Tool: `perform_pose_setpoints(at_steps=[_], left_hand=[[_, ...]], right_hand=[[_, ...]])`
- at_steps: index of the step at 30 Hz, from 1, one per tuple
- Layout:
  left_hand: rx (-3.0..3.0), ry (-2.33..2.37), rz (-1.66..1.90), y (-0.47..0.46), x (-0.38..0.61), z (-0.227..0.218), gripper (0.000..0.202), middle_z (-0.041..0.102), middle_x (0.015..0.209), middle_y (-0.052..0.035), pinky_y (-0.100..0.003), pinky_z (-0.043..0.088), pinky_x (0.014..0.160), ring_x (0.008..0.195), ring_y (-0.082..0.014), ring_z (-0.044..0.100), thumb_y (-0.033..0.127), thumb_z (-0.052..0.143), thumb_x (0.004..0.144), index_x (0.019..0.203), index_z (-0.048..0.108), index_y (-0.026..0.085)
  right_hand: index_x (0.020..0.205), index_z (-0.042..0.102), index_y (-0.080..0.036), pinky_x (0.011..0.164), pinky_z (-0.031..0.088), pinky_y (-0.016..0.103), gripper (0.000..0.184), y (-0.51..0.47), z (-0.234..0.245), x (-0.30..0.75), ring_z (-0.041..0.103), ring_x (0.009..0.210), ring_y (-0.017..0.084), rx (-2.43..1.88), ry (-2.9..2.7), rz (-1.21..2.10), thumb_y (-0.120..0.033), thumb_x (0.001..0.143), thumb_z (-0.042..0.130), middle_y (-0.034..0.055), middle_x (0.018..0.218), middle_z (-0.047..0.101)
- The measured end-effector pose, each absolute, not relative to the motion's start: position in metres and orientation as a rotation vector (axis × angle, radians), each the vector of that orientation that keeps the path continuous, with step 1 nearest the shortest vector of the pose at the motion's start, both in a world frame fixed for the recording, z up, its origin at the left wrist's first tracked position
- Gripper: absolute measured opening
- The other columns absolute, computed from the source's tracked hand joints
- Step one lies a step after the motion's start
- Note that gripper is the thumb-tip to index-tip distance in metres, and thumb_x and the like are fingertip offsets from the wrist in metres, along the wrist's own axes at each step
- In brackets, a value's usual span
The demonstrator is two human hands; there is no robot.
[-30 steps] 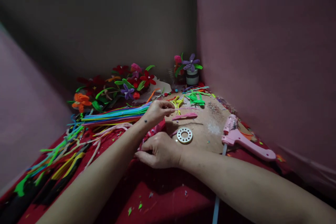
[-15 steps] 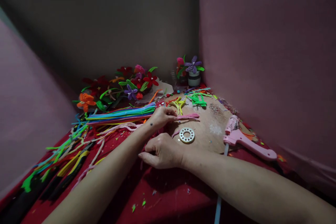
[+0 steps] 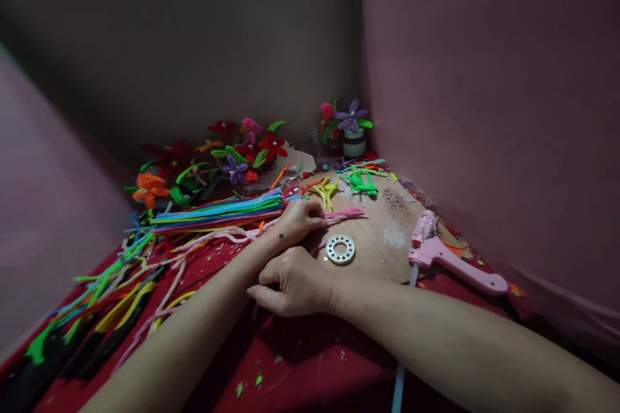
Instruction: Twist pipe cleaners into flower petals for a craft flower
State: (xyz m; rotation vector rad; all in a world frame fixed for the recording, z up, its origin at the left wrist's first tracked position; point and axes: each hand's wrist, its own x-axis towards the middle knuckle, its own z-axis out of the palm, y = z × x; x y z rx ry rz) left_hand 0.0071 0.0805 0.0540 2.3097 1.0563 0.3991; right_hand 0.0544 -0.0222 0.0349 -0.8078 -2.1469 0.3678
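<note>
My left hand (image 3: 301, 218) reaches over the near left edge of the brown board, its fingers pinched at the left end of some pink pipe cleaners (image 3: 347, 213). Just below it, closer to me, my right hand (image 3: 294, 282) is closed with the thumb pointing left. Whatever lies inside its curled fingers is hidden. A round pale disc with a ring of holes (image 3: 340, 239) rests on the board, right of both hands. Left of my left hand is a bundle of coloured pipe cleaners (image 3: 227, 210).
A pink glue gun (image 3: 443, 255) with a long glue stick lies on the right. Yellow-and-black handled pliers (image 3: 126, 319) lie at left. Pipe-cleaner flowers (image 3: 234, 170) and a small pot (image 3: 354, 143) stand by the walls. Green pieces (image 3: 361, 182) lie on the board (image 3: 371, 251).
The view has shifted slightly, so most things sit a little further left. Both hands keep nearly the same pose, the right one slightly lower and further left.
</note>
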Motion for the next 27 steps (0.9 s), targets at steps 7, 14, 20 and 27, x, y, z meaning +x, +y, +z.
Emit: perform_pose_setpoints(at_steps=[7, 14, 20, 27], left_hand=[[2.285, 0.996, 0.41, 0.078, 0.005, 0.057, 0.018, 0.058, 0.06, 0.0026, -0.021, 0.037, 0.052, 0.059, -0.0112, 0.052, 0.032, 0.065, 0.065, 0.068, 0.061, 0.015], [2.307, 0.909, 0.44, 0.075, 0.003, 0.061, 0.013, 0.059, 0.063, 0.0017, -0.021, 0.039, 0.054, 0.061, -0.0112, 0.053, 0.027, 0.064, 0.065, 0.068, 0.062, 0.014], [2.161, 0.775, 0.681, 0.066, 0.007, 0.073, 0.009, 0.059, 0.067, 0.0004, -0.022, 0.042, 0.06, 0.063, -0.0099, 0.052, 0.02, 0.064, 0.065, 0.069, 0.061, 0.013], [1.969, 0.771, 1.18, 0.051, -0.019, 0.126, 0.007, 0.054, 0.056, 0.0033, -0.018, 0.037, 0.047, 0.048, -0.0053, 0.046, 0.017, 0.064, 0.067, 0.069, 0.061, 0.012]], right_hand=[[0.049, 0.059, -0.015, 0.046, 0.024, 0.023, 0.031, -0.022, 0.034, 0.054, 0.034, 0.042, 0.006, -0.804, -2.139, 0.381, -0.027, 0.078, 0.055, -0.0022, 0.045, 0.053], [0.047, 0.056, -0.014, 0.045, 0.023, 0.023, 0.033, -0.023, 0.033, 0.054, 0.031, 0.041, 0.006, -0.782, -2.122, 0.395, -0.027, 0.077, 0.054, -0.0023, 0.045, 0.051], [0.046, 0.053, -0.013, 0.045, 0.022, 0.022, 0.032, -0.023, 0.033, 0.055, 0.03, 0.042, 0.005, -0.772, -2.097, 0.474, -0.024, 0.076, 0.054, -0.0039, 0.043, 0.043], [0.046, 0.046, -0.015, 0.042, 0.023, 0.021, 0.045, -0.019, 0.045, 0.062, 0.03, 0.041, 0.005, -0.837, -1.451, 0.952, -0.039, 0.083, 0.047, -0.0052, 0.042, 0.035]])
